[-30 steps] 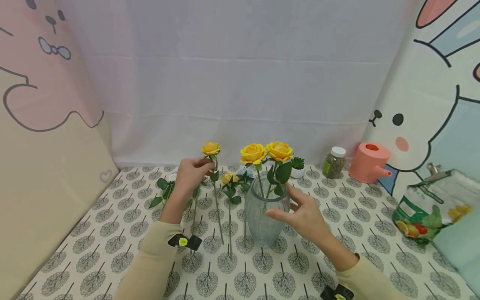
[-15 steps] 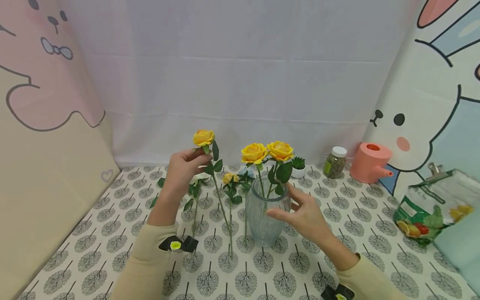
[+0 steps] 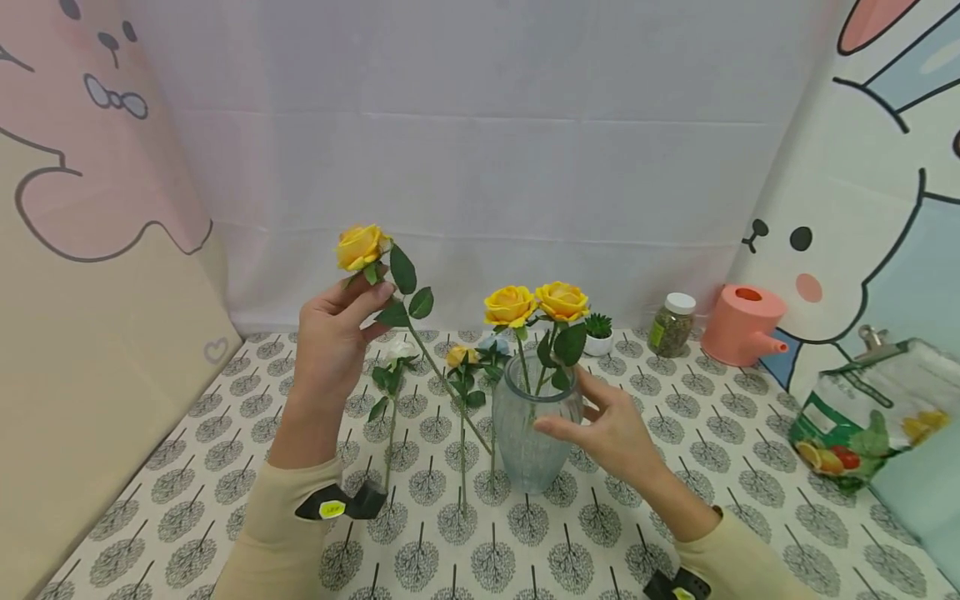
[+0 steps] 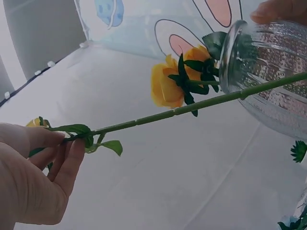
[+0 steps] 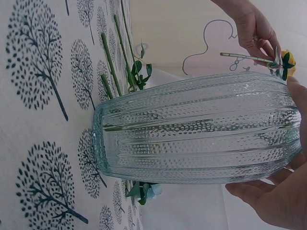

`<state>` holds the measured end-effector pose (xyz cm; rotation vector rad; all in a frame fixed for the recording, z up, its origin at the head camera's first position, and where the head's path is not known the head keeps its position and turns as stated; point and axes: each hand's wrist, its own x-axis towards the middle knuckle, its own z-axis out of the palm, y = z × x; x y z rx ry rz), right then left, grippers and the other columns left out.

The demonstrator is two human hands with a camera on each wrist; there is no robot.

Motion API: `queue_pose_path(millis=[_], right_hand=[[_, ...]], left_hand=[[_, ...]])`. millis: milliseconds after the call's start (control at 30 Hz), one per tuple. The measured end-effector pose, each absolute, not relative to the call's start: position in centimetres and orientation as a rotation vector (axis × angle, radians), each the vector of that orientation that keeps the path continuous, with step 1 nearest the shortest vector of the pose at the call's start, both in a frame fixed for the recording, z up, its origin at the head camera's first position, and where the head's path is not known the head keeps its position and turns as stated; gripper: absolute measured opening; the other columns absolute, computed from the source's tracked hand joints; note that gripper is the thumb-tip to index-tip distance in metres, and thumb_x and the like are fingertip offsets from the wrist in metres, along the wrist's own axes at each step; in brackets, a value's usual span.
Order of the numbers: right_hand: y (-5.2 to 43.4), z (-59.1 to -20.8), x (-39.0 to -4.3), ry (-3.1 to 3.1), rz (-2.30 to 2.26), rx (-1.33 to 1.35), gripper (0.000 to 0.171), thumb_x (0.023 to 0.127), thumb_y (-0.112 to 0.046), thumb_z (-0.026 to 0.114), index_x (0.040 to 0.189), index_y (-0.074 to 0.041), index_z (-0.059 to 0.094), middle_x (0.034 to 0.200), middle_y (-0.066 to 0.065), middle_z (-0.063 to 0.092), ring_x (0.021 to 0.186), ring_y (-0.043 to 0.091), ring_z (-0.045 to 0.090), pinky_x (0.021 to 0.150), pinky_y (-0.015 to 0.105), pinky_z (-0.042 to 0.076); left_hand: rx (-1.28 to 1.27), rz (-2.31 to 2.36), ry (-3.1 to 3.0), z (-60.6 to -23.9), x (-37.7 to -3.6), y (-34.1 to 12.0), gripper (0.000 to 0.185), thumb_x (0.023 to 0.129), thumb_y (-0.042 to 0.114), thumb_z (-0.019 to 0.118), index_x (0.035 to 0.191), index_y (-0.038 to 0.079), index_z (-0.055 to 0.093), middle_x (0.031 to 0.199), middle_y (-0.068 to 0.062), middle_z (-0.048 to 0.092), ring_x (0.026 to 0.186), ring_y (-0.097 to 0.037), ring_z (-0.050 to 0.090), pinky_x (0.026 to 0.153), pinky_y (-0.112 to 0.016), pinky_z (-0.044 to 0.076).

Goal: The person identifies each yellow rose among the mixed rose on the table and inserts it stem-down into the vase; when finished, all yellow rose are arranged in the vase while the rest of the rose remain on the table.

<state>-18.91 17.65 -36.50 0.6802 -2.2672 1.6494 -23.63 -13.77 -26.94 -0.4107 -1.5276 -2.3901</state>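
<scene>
Head view: your left hand pinches a yellow rose by the stem just below the bloom; your right hand cups the glass vase near its rim.

Change: over the last second you have lifted the rose from low among the loose stems up and outward from the vase; its stem now slants down from your grip toward the vase's foot.

Meaning: the rose looks clear of the tablecloth and free to be steered, but its cut end is not yet above the vase mouth.

Left grip: narrow, thumb and fingers closed on the stem, leaves just past your fingertips.

Right grip: fingers curve round the vase wall, thumb on the near side; how firmly they press cannot be told.

Vase contents: two yellow roses stand upright in it, just above your right hand.

Beside the left grip: more stems lie flat on the cloth between your hands; at least one small yellow bud, others possibly white or blue, poorly seen.

Surface: tablecloth printed with grey trees.

Beyond the right hand: a small potted succulent, a lidded jar, a pink watering can, a clipped bag.

Room: white curtain behind, cartoon animal panels at either side.
</scene>
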Motion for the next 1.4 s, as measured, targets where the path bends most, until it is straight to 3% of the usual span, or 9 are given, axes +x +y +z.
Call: queue_pose_path(millis=[200,400,733,933,1233,1400], right_hand=[[17.6,-36.5,-18.9,-2.269,1.659,0.680,0.084,0.079,-0.012,0.086,0.150,-0.002,0.042,0.152,0.016,0.043,0.131,0.034,0.051,0.098,0.038,0.049],[17.6,-36.5,-18.9,-2.274,1.654,0.675,0.085,0.079,-0.012,0.086,0.150,-0.001,0.041,0.153,0.017,0.041,0.133,0.035,0.050,0.099,0.045,0.048],[17.7,-36.6,-18.9,-2.276,1.653,0.663,0.084,0.079,-0.013,0.086,0.149,0.000,0.042,0.153,0.016,0.041,0.134,0.036,0.047,0.098,0.036,0.049],[17.6,-36.4,-18.7,-2.296,1.655,0.636,0.086,0.078,-0.015,0.087,0.150,-0.002,0.042,0.153,0.014,0.041,0.134,0.033,0.048,0.098,0.034,0.049],[17.6,-36.6,-18.8,-2.300,1.667,0.631,0.084,0.079,-0.016,0.087,0.150,-0.003,0.043,0.152,0.017,0.043,0.130,0.034,0.053,0.097,0.035,0.050],[17.7,-36.5,-18.7,-2.301,1.676,0.624,0.085,0.078,-0.016,0.087,0.150,-0.003,0.043,0.153,0.016,0.042,0.131,0.033,0.052,0.097,0.032,0.050]], left_hand=[[-0.477,-2.508,-1.132,-25.9,-22.6,-13.8,0.018,0.091,-0.010,0.067,0.103,-0.001,0.077,0.094,-0.008,0.072,0.071,-0.015,0.069,0.061,-0.025,0.060],[-0.517,-2.580,-0.843,-25.4,-21.9,-13.6,0.018,0.088,-0.013,0.069,0.105,-0.007,0.074,0.096,-0.012,0.071,0.072,-0.020,0.070,0.063,-0.030,0.061],[-0.584,-2.588,-0.683,-25.2,-20.5,-12.5,0.021,0.086,-0.013,0.070,0.104,-0.004,0.074,0.090,-0.014,0.073,0.075,-0.024,0.073,0.063,-0.032,0.061],[-0.651,-2.585,-0.562,-25.1,-20.0,-11.9,0.019,0.087,-0.017,0.067,0.102,-0.008,0.072,0.089,-0.017,0.071,0.074,-0.027,0.072,0.058,-0.032,0.061],[-0.749,-2.452,-0.692,-26.1,-19.9,-10.3,0.027,0.086,-0.017,0.068,0.110,-0.006,0.073,0.093,-0.014,0.069,0.081,-0.025,0.070,0.064,-0.028,0.061],[-0.770,-2.396,-0.706,-26.5,-19.7,-9.6,0.028,0.083,-0.020,0.070,0.109,-0.009,0.072,0.096,-0.017,0.067,0.083,-0.025,0.071,0.070,-0.035,0.061]])
